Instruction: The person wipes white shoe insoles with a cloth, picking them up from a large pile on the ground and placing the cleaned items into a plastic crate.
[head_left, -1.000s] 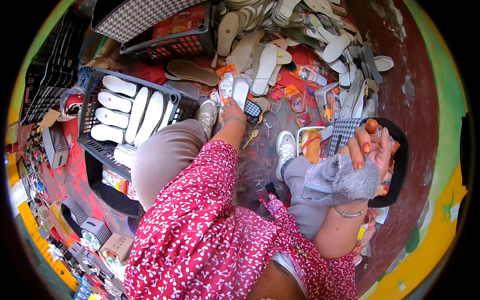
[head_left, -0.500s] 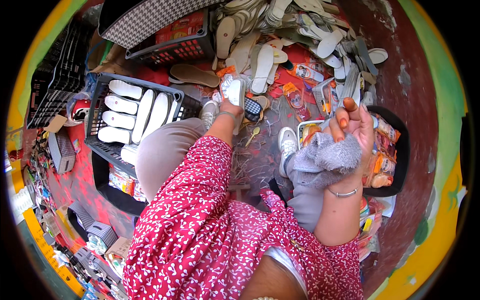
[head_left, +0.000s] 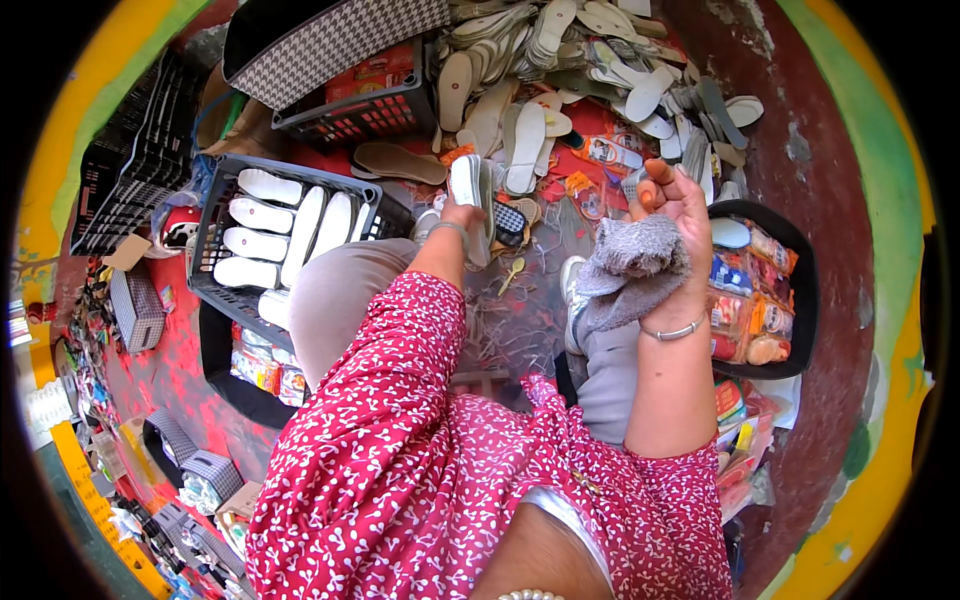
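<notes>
My left hand (head_left: 461, 217) is closed around the lower part of a pale shoe sole (head_left: 466, 182), which stands upright in front of my left knee. Another layer of sole seems to sit behind it, but my fingers hide where they meet. My right hand (head_left: 688, 215) is raised over my right leg, its fingers curled, gripping a crumpled grey cloth (head_left: 635, 275) that hangs from the palm. Orange colour marks the fingertips. The cloth and the sole are well apart. Beyond my left hand lies a dark dotted sole (head_left: 510, 224) on the floor.
Left of my knee, a grey crate (head_left: 205, 255) holds rows of white soles (head_left: 303, 235). Loose soles (head_left: 525, 150) pile up at the far side. A black tub (head_left: 808, 330) of packets stands right. A yellow spoon (head_left: 512, 275) lies among floor scraps.
My right hand has moved left and slightly up with the grey cloth, uncovering more of the packets in the black tub. My left hand still holds the sole; the view has shifted a little.
</notes>
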